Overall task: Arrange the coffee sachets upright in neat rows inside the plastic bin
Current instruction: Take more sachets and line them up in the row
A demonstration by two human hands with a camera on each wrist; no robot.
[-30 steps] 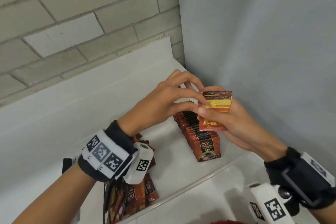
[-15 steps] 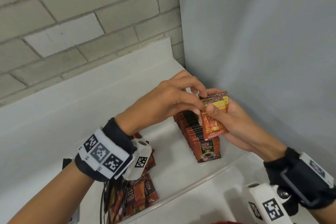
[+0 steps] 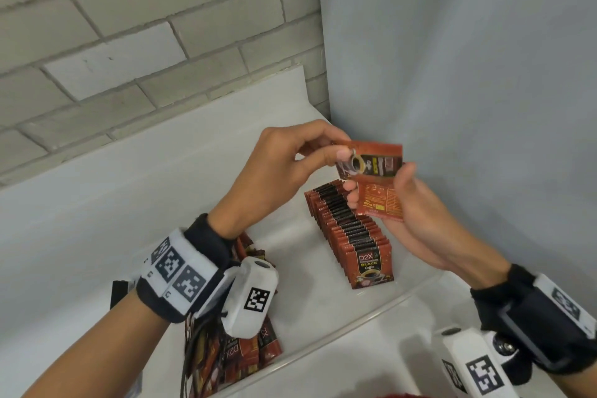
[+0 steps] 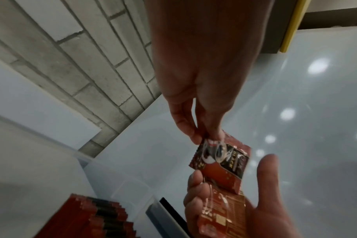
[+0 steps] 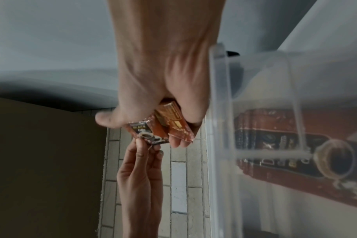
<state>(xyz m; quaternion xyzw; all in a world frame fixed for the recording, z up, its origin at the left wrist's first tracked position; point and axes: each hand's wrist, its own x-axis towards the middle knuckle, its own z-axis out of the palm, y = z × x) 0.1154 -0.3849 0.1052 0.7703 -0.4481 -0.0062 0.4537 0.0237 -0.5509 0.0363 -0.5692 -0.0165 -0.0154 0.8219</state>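
Note:
A row of red and black coffee sachets [image 3: 352, 236] stands upright in the clear plastic bin [image 3: 339, 336], along its right side. Above the row's far end my left hand [image 3: 339, 155] pinches one sachet [image 3: 371, 160] by its edge, printed face toward me and turned sideways. Just below it my right hand [image 3: 379, 186] holds another sachet [image 3: 381, 203] between thumb and fingers, back side up. In the left wrist view the pinched sachet [image 4: 220, 162] overlaps the top of the right hand's sachet [image 4: 222, 214]. I cannot tell whether the right hand holds more than one.
A loose pile of sachets [image 3: 245, 355] lies in the bin's near left corner under my left wrist. A grey panel [image 3: 452, 74] rises close on the right, a brick wall [image 3: 129, 26] behind. The bin floor between pile and row is bare.
My left hand has drawn one sachet up off the sachets in my right hand and turned it sideways, face showing. My right hand has dropped slightly and opened its thumb.

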